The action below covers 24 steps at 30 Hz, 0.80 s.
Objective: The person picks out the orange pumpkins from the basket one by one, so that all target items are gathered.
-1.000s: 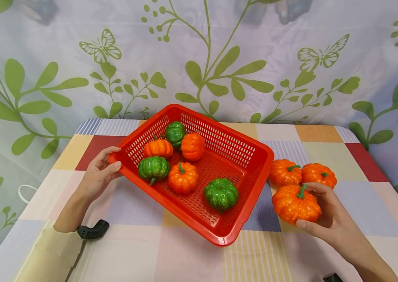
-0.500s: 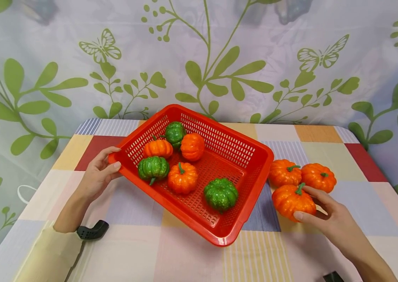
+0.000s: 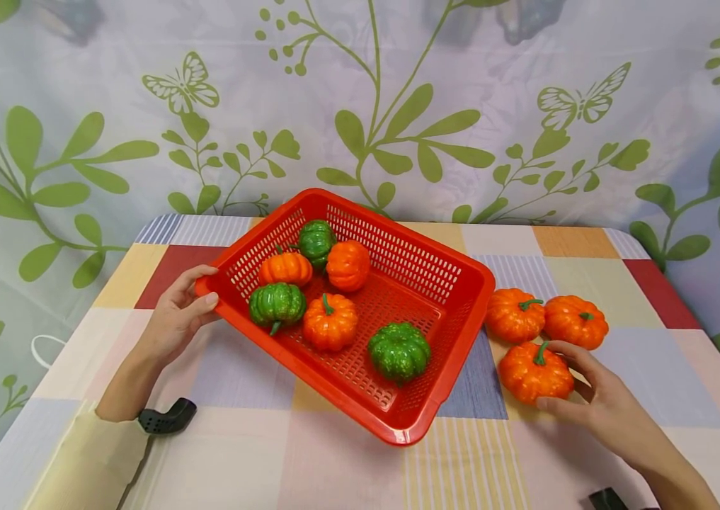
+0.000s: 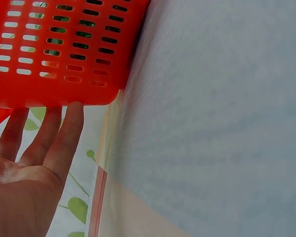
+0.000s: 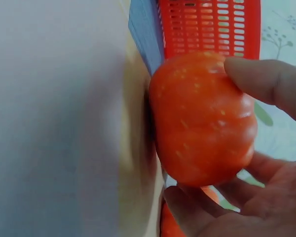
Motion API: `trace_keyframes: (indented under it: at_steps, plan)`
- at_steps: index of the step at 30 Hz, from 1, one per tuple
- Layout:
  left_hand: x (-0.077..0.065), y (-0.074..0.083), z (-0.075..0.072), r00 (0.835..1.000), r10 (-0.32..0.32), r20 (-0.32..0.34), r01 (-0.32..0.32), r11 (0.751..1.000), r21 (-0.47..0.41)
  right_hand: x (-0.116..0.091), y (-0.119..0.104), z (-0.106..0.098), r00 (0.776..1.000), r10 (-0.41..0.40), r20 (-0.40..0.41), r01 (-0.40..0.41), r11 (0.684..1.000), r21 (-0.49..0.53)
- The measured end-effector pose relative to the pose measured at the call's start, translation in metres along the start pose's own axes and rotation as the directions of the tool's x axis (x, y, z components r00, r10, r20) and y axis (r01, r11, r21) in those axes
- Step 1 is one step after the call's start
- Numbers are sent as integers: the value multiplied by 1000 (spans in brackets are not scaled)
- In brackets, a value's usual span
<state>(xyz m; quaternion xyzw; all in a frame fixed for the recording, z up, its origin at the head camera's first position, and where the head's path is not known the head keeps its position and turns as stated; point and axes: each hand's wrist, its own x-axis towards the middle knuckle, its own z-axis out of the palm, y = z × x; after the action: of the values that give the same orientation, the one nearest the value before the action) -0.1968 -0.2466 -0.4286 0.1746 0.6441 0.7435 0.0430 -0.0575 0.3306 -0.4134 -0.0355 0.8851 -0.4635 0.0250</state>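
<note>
At the left end of a red plastic basket [image 3: 423, 418], my left hand [image 3: 171, 312] holds the rim, with the thumb over the edge. In the left wrist view, the fingers [image 4: 64, 140] reach up to the perforated side of the basket. Inside it lie several small orange and green pumpkins, one of them a green pumpkin [image 3: 399, 352] near the right. My right hand [image 3: 602, 400] holds an orange pumpkin [image 3: 534, 375] low at the table, just right of the basket. The right wrist view shows the thumb [image 5: 266, 81] on one side of this pumpkin and the fingers on the other.
Two more orange pumpkins, a left one [image 3: 512, 316] and a right one [image 3: 576, 322], sit close behind the held one. A patchwork-patterned cloth [image 3: 347, 453] covers the table. Behind it hangs a leaf-print curtain [image 3: 258, 92]. A white cable loop [image 3: 41, 350] shows at the left.
My right hand has lowered the orange pumpkin slightly and turned it a little, so its stem stands more upright. The left hand and the basket have stayed nearly still.
</note>
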Motion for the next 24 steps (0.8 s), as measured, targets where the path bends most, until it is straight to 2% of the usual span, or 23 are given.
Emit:
trace_keyframes:
  at_steps: [5, 15, 24]
  plan:
    - [0, 0, 0, 1000, -2, -4, 2, 1000, -4, 0, 6, -5, 999, -31, 37, 30, 999, 19]
    - [0, 0, 1, 1000, 0, -7, 0, 1000, -1, 2, 12, -4, 997, -73, 20, 72, 996, 47]
    - [0, 1, 1, 1000, 1, -4, -1, 1000, -5, 2, 12, -3, 994, -101, 37, 98, 992, 78]
